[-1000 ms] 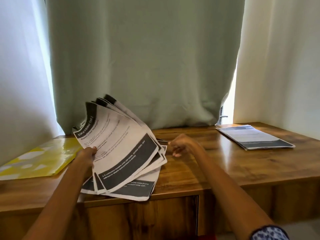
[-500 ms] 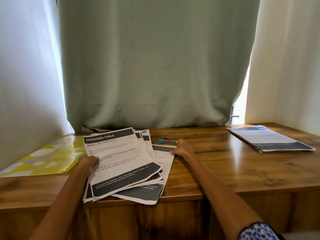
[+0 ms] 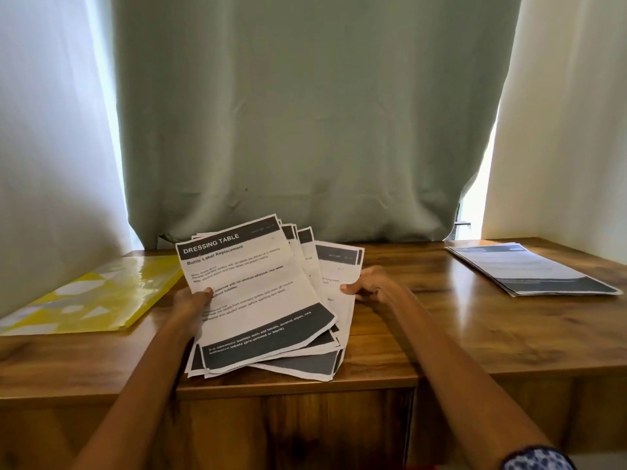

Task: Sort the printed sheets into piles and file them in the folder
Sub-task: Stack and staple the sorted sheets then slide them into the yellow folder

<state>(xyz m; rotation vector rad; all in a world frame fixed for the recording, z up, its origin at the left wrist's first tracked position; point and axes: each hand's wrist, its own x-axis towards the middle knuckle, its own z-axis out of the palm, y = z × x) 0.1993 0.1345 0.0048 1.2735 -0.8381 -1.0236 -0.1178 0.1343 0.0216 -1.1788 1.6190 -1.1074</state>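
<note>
the left hand (image 3: 193,301) pinches the fanned sheets (image 3: 261,300) at their left edge, thumb on top; the right hand (image 3: 368,286) grips the right edge. best to square them between both hands — then deal onto the pile (image 3: 532,269) far right; the folder (image 3: 98,300) lies just left.

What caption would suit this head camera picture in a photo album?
Both hands, left hand and right hand, hold fanned printed sheets over a wooden desk, yellow folder on the left.

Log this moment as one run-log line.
left hand: holds fanned sheets | right hand: pinches sheets' right edge | sorted pile: far right | yellow folder: left, unfilled
</note>
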